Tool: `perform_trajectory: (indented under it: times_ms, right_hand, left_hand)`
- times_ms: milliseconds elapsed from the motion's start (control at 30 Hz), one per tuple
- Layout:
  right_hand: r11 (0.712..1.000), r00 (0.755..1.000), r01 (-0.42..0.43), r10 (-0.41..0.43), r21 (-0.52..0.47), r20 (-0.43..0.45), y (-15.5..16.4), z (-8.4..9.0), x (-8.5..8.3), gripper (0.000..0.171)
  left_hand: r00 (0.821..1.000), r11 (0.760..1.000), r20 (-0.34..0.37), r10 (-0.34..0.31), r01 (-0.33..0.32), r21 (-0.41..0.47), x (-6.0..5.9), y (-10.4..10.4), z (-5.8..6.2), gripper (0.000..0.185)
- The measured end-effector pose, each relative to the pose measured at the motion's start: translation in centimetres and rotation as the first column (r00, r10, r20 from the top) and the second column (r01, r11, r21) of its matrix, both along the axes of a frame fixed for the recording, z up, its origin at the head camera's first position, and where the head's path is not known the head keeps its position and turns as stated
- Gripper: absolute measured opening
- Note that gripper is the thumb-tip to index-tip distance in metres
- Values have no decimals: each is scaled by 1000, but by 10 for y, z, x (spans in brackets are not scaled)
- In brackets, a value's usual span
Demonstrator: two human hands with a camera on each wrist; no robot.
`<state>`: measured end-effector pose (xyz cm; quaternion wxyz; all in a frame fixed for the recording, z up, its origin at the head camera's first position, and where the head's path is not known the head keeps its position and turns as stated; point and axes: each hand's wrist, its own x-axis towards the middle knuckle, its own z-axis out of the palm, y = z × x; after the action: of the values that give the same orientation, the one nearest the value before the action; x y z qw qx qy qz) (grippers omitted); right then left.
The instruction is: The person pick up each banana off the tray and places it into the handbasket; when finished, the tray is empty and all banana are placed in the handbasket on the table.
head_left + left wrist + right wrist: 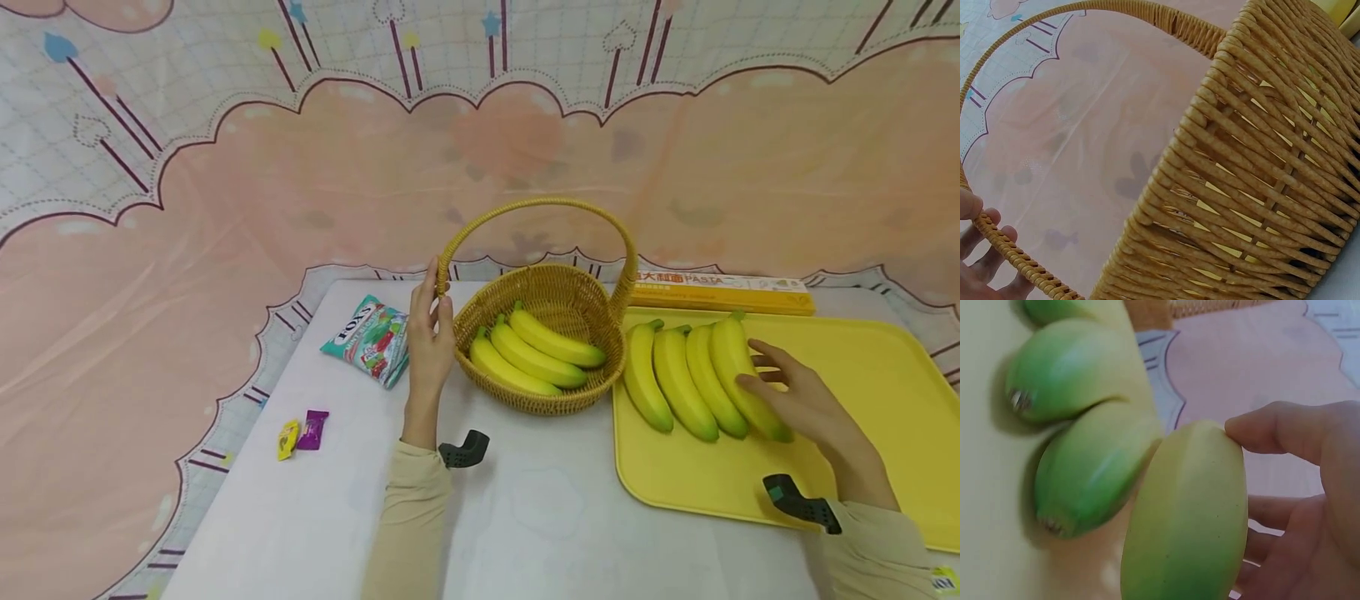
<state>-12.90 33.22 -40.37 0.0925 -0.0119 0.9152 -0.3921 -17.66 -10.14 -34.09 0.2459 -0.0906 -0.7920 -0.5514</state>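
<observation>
Left hand: the left hand (429, 337) steadies the wicker basket (542, 398) on the table (540, 508), fingers lightly curled about its handle (1015, 255).
Right hand: the right hand (795, 398) curls around the outermost banana of the bunch (693, 375) on the yellow tray (877, 375).
Basket load: three bananas (534, 357) lie inside.
Advice: hold the handle firm; lift the bunch from underneath, not by one fruit.
</observation>
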Motion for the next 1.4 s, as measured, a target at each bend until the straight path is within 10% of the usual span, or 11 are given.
perform_trajectory:
  times_ms: [500, 733, 1400]
  right_hand:
    - [972, 942, -237, 231, 4, -245, -27, 22, 6, 63]
    - [942, 921, -331, 335, 57, -199, -49, 42, 5, 60]
    - [851, 834, -517, 525, 94, -169, -132, 73, -50, 58]
  left_hand:
    - [1000, 1000, 20, 13, -13, -12, 0, -1, -1, 47]
    - [1000, 1000, 13, 14, -13, -12, -23, -11, -32, 49]
    - [999, 999, 37, -18, 16, 33, -18, -15, -21, 45]
